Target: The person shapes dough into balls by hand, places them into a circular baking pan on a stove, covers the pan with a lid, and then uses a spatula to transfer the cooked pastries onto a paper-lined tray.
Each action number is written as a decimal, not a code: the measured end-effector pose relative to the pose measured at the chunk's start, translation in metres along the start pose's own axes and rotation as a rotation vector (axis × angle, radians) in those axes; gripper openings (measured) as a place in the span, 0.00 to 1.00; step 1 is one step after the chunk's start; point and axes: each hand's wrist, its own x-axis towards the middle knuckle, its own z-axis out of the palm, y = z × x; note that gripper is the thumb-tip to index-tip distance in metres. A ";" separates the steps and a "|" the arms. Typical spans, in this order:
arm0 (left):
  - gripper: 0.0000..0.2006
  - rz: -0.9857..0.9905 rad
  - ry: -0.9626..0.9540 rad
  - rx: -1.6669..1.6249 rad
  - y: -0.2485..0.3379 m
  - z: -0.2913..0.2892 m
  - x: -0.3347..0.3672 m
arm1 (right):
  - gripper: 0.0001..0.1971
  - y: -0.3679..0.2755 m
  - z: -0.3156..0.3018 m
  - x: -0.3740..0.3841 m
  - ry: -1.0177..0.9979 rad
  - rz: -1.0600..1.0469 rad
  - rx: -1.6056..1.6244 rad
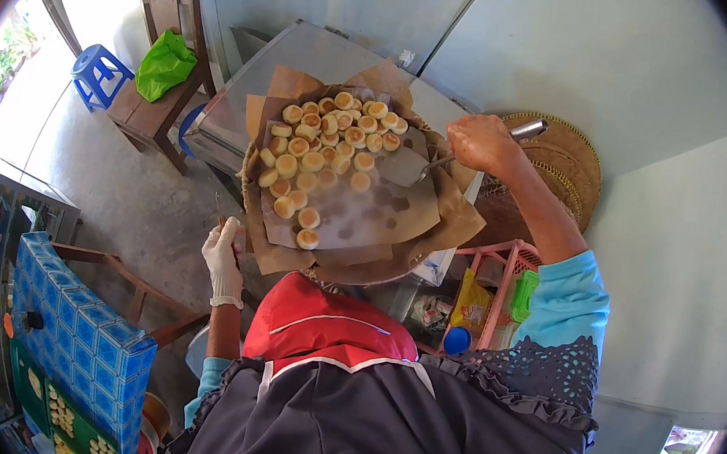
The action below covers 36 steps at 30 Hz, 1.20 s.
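My right hand (481, 142), bare, is closed around the handle of a metal spatula (404, 168). Its flat blade rests at the right side of the brown paper (395, 221), close to a heap of small round browned buns (334, 140). The paper lines a wide round basket, and most of that basket is hidden under it. Dark greasy spots mark the paper below the blade. My left hand (223, 261), in a white glove, is beside the basket's lower left, fingers closed. Something thin and brown sticks out above them; what it is I cannot make out.
Under the basket is a metal-topped counter (261, 61). Round woven trays (557, 159) lean at the right, above a pink crate (519, 259) of packages. Leftward are a wooden chair (150, 111) with a green bag, a blue stool (101, 71), and a table under blue checked cloth (96, 323).
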 end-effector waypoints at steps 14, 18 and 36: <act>0.09 0.093 0.039 -0.030 0.024 0.001 -0.013 | 0.08 0.005 -0.004 -0.056 0.121 0.038 -0.037; 0.08 0.140 0.057 -0.080 0.034 -0.002 -0.013 | 0.10 -0.020 0.023 -0.085 0.350 0.220 0.326; 0.11 0.033 -0.335 0.098 0.065 0.090 -0.064 | 0.26 -0.183 0.172 -0.096 0.542 0.853 0.722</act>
